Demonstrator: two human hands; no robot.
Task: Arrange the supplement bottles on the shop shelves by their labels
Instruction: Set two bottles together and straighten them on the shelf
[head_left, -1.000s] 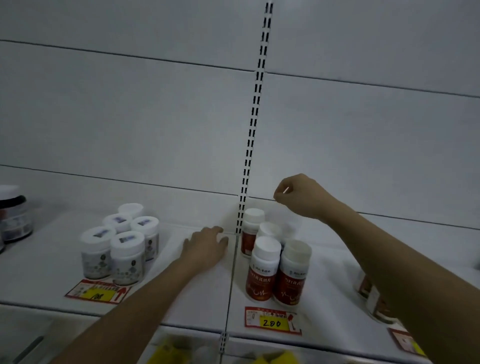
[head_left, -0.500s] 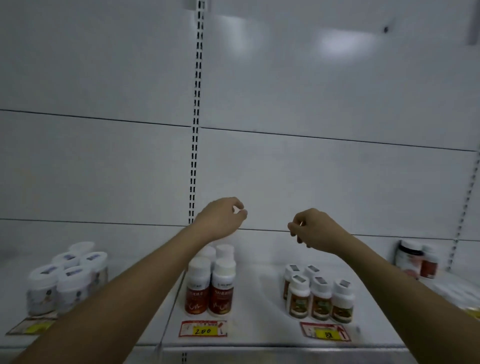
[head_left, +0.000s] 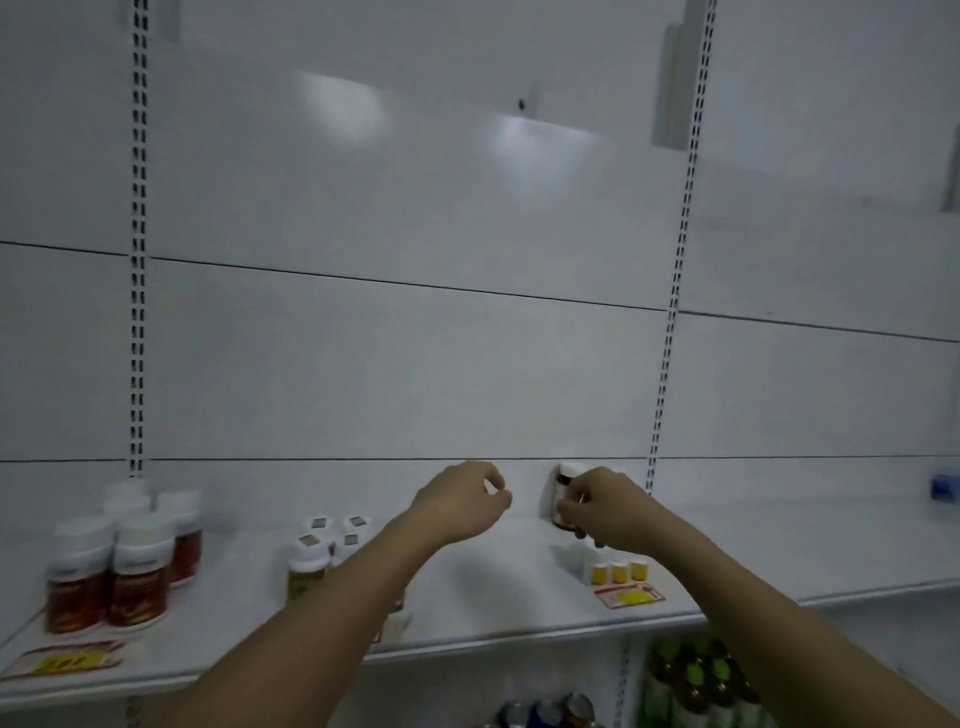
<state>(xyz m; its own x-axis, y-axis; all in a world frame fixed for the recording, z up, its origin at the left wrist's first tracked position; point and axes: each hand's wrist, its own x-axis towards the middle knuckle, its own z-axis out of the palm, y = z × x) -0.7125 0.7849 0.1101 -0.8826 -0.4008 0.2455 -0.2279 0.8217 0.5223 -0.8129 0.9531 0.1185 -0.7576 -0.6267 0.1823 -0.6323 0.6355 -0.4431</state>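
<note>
Our right hand pinches dark bottle at frame centre-right — bottle upright, just left of fingers; our left hand loosely curled, empty, farther left.

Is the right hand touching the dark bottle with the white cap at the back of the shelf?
Touching. In the head view the right hand has its fingers curled on the side of the dark bottle with the white cap; no gap shows.
</note>
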